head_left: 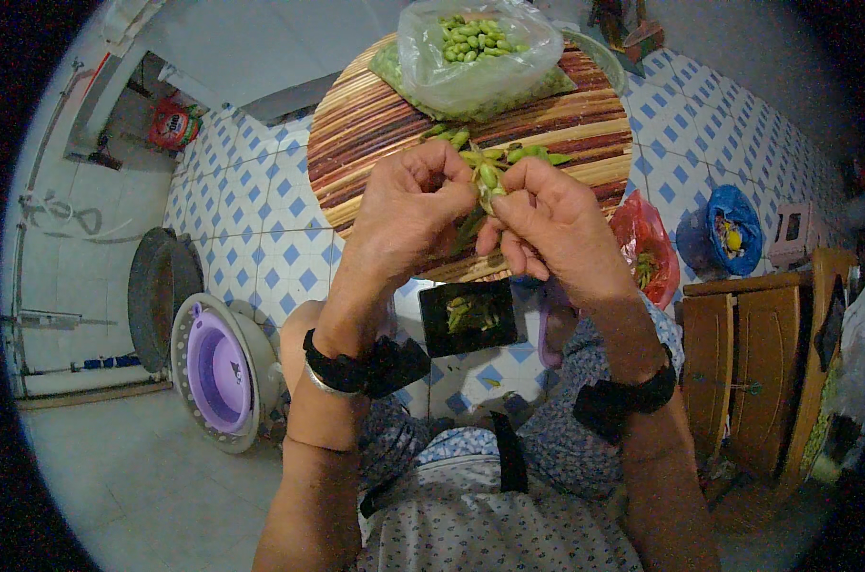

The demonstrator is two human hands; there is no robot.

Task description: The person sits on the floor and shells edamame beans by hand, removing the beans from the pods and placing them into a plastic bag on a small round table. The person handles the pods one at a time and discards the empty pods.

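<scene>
Over a round striped tabletop, my left hand and my right hand meet, their fingertips pinching one opened green bean pod between them. Green beans show inside the pod. Whole green pods lie on the tabletop just beyond my fingers. Farther back, a clear plastic bag stands with its mouth spread, holding shelled green beans. A flatter bag of green pieces lies beneath it. Below my hands, a black tray holds pods or shells.
Right of the tabletop are a red plastic bag with green scraps, a bin lined with a blue bag and a wooden cabinet. On the left, a purple basin sits in a larger grey one, near a dark round tub.
</scene>
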